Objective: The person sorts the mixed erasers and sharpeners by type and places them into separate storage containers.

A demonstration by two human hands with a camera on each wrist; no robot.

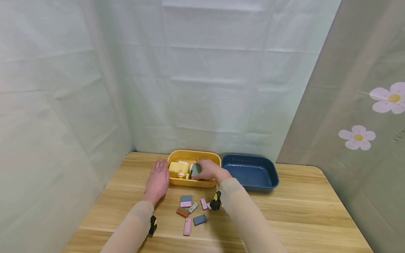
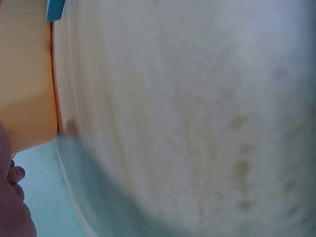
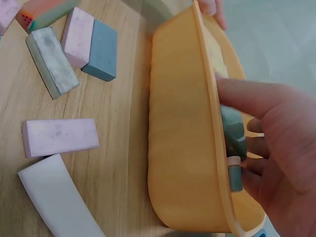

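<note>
My left hand (image 1: 158, 178) lies against the left end of the yellow basket (image 1: 193, 183), fingers straight. Inside the basket, my right hand (image 1: 209, 169) has its thumb and fingers around a dark green object (image 3: 233, 129) with a smooth surface. A small greenish cylinder with a pale top (image 3: 235, 175) sits by the fingers in the right wrist view. To the left of the green object lies a yellow boxy item (image 1: 178, 168) with white parts. The basket wall hides the lower part of these things.
Several eraser-like blocks lie in front of the basket, among them a pink block (image 1: 187, 226), a blue-grey block (image 1: 199, 220) and a reddish block (image 1: 182, 212). A dark blue basket (image 1: 253, 175) stands right of the yellow one. Curtains (image 1: 218, 88) close off the table's back.
</note>
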